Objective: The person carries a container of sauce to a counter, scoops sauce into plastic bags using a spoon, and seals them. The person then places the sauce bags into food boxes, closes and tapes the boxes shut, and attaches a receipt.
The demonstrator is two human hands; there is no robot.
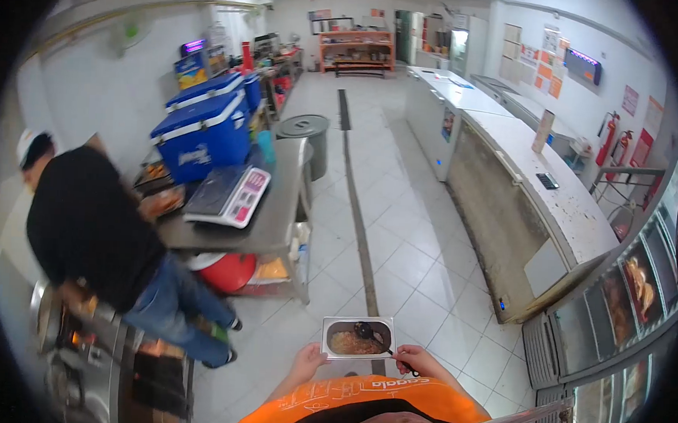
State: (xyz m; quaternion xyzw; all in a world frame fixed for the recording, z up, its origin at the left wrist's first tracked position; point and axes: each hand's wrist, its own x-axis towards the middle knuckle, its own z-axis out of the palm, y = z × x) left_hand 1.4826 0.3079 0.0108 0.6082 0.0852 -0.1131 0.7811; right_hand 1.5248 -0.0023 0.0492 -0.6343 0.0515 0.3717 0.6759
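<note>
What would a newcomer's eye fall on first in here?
Probably the big blue cooler on the metal table at left. Next, at bottom centre, the metal pan of food with a black ladle in it, between the left hand and right hand, above bright orange clothing. Red fire extinguishers also stand out by the wall at right.

The near steel pan [349, 318] is silver-grey, its ladle [363, 330] black and the food [343, 343] seemingly orange-brown, by an orange top [331, 399] printed in white. At left are a black shirt [93, 216], blue jeans [176, 303] and blue-and-white coolers [202, 134]; right, red fire extinguishers [608, 140]; far, an orange shelf [393, 51].
</note>
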